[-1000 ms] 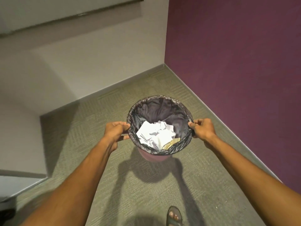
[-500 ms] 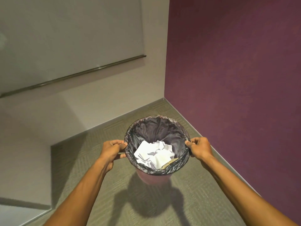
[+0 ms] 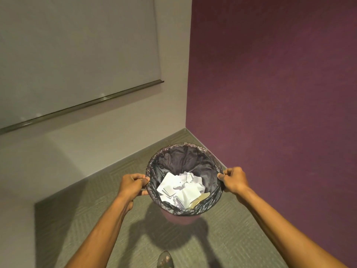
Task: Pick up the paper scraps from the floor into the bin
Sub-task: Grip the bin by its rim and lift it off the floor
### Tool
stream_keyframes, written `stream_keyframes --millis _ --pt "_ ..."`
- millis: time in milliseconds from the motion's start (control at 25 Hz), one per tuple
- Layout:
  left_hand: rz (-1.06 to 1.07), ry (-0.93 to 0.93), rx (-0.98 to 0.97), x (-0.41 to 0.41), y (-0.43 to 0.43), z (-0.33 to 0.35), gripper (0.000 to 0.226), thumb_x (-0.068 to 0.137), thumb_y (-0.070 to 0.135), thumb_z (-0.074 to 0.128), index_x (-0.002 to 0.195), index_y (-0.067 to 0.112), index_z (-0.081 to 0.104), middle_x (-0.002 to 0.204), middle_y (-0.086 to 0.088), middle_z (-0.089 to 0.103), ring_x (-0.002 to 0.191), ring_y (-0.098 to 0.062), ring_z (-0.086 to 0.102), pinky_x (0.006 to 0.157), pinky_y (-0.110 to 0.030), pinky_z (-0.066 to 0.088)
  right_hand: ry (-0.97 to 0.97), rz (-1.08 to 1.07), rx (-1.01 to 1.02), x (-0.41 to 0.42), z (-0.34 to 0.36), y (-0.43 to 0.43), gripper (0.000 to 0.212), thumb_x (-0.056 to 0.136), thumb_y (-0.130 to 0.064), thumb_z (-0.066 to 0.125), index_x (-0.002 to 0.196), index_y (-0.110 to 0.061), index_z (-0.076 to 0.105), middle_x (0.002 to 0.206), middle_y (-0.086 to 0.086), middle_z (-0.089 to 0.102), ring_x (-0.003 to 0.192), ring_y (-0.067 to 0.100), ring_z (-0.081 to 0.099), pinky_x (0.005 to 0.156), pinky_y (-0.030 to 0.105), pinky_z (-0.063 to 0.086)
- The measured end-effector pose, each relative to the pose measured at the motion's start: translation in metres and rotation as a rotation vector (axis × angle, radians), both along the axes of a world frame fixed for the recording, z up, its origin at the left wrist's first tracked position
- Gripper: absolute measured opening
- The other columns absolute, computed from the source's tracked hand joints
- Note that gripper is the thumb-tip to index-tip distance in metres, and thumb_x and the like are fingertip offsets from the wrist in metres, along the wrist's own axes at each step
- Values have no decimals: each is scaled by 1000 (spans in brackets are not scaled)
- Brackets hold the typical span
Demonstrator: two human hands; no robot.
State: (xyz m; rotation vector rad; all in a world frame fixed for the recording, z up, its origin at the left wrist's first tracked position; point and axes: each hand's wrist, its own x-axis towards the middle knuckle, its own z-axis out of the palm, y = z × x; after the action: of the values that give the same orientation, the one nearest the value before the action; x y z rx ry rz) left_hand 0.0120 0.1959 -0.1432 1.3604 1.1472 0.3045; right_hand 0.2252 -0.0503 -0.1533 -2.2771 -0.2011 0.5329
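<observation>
Two bare forearms reach in from the bottom edge, a sandalled foot [image 3: 165,260] on the grey-green carpet floor [image 3: 81,225] between them. Left hand [image 3: 132,185] has its grip clamped on the left rim of the bin [image 3: 178,217], thumb and fingers pinching the black liner bag [image 3: 181,161] folded over the edge. Right hand [image 3: 234,180] has its grip clamped the same way on the right rim. Bin body is pinkish under the liner; cannot tell if it rests on the carpet or is lifted, dark shadow just below it. Paper scraps [image 3: 181,188], white and crumpled, sit piled inside the bin, with a tan piece [image 3: 201,198] at the near-right side. Beyond the bin, carpet runs into a corner: beige wall [image 3: 116,128] left with a metal rail [image 3: 81,107] under a pale panel, purple wall [image 3: 270,93] right.
</observation>
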Motion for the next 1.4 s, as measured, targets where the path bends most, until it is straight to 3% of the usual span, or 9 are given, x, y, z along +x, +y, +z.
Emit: stream_keyframes --millis 240,480,600,760,1000,1080,1160,1320,1400 --pt "-76 21 -7 58 76 1 11 87 -2 64 97 -5 68 91 -18 71 73 -24 67 67 -37 61 -10 -42 -55 42 5 63 30 86 -14 71 67 8 66 52 9 62 42 16 55 49 35 54" --pt "-120 55 -18 117 139 -11 12 86 0 67 97 -5 68 93 -20 70 78 -28 66 80 -48 59 3 -45 -68 97 -7 117 30 89 -14 69 71 11 68 62 23 69 43 18 57 51 36 55" --pt "-137 30 11 132 148 -3 13 85 2 69 97 -3 68 94 -18 70 79 -28 67 77 -44 60 -12 -70 -30 108 3 125 32 88 -12 70 69 13 65 60 23 67 45 21 59 52 40 58" --pt "-149 43 26 172 166 -12 14 85 4 70 97 -3 68 88 -17 69 69 -23 61 65 -35 56 24 -84 -27 145 -12 142 33 87 -11 71 64 12 64 52 16 62 42 20 59 46 29 52" --pt "-190 67 48 268 218 -36 18 84 0 68 90 -17 65 76 -23 63 60 -23 54 46 -21 46 92 -43 2 255 -48 193 33 86 -9 70 57 3 61 46 14 58 42 23 58 51 44 56" --pt "-190 129 75 298 233 -44 12 82 0 70 86 -11 70 78 -26 67 66 -27 60 49 -24 48 115 -9 -24 288 -62 206 32 86 -10 70 56 -4 59 45 10 54 41 21 52 49 45 53" --pt "-196 176 74 325 244 -53 8 81 1 71 85 -6 73 82 -26 70 69 -29 63 55 -28 50 129 16 -74 313 -69 219 30 86 -12 68 62 5 61 50 15 58 45 21 52 54 49 54" --pt "-203 239 22 373 266 -82 3 80 0 72 82 -2 73 82 -25 71 69 -30 66 54 -29 53 116 61 -106 367 -94 248 27 88 -15 68 66 1 68 58 21 67 47 24 59 61 39 55" --pt "-216 267 31 392 280 -105 8 76 -1 74 70 4 74 76 -24 72 69 -34 69 65 -39 59 117 77 -134 384 -114 262 27 87 -14 68 63 -2 68 56 17 68 49 28 65 60 40 58"
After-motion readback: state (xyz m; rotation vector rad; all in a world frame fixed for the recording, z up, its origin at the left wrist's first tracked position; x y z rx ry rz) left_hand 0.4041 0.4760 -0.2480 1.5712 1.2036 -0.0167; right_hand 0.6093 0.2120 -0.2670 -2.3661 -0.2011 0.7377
